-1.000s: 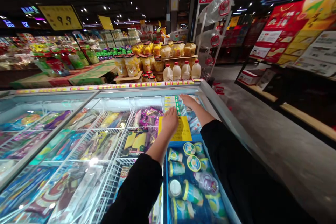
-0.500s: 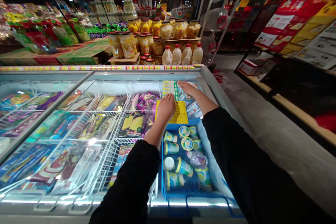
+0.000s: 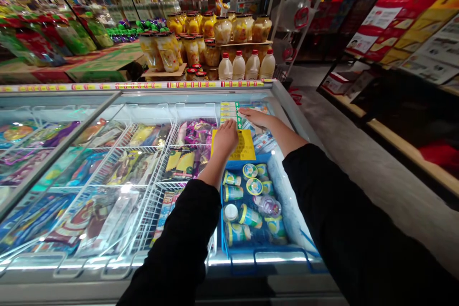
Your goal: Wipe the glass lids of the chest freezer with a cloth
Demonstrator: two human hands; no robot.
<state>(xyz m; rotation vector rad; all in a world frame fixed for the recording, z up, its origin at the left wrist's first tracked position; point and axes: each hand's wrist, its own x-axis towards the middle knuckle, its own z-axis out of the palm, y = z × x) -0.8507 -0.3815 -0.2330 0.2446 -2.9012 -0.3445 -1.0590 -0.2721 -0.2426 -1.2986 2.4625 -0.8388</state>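
Observation:
My left hand (image 3: 226,138) rests palm down over the lower edge of a price label strip (image 3: 228,108) on the freezer's glass lid, its fingers slightly bent and laid on the strip. Stretched toward the strip's upper right, by the green arrow border, are the fingers of my right hand (image 3: 255,117), lying flat. Neither hand visibly holds anything. A yellow notice (image 3: 244,147) sits just below the strip, partly covered by my left hand and wrist. Under it, a blue basket (image 3: 223,229) holds several ice cream cups (image 3: 250,216).
White wire baskets (image 3: 146,210) of wrapped ice creams fill the freezer to the left. Behind its rear rim (image 3: 143,86) stand jars of fruit (image 3: 168,51) and white bottles with red caps (image 3: 238,66). A shelf (image 3: 401,141) with red boxes lies beyond the aisle at right.
The view has tilted down slightly, so the scene sits a little higher. My left fingers look a little more bent on the strip; my right hand stays by its edge.

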